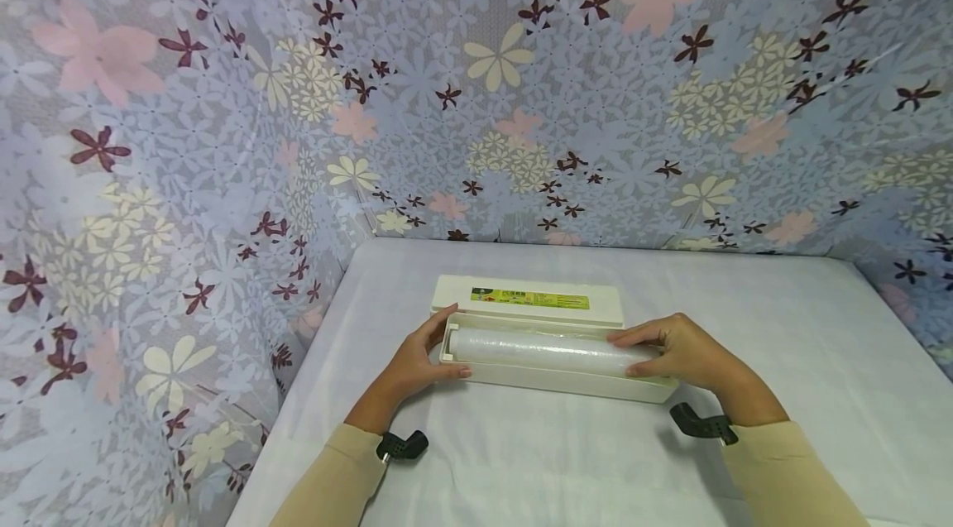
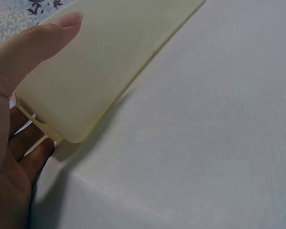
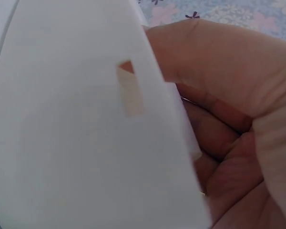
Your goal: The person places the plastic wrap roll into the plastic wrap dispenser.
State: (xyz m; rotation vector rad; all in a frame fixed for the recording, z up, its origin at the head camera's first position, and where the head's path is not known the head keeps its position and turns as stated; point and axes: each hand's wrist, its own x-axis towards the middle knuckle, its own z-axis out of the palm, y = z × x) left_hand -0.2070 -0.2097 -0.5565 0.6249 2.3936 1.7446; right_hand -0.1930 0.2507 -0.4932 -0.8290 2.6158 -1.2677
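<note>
A long cream cling film box (image 1: 566, 385) lies open on the white-covered table. Its lid (image 1: 452, 294), with a yellow-green label, is tipped back behind it. Inside lies a shiny roll of cling film (image 1: 536, 347). My left hand (image 1: 412, 357) grips the box's left end, thumb over the front wall and fingers around the end. With thumb and fingers, my right hand (image 1: 683, 355) holds the right end of the roll, inside the box. In the right wrist view, those fingers reach over the rim of the box (image 3: 76, 133) and are partly hidden by its wall, which has a small slot.
A white cloth (image 1: 521, 461) covers the table. Flower-patterned fabric (image 1: 417, 97) hangs behind the table and along its left side. Black wrist straps with camera mounts (image 1: 402, 446) sit on both wrists, over beige sleeves (image 1: 335, 481).
</note>
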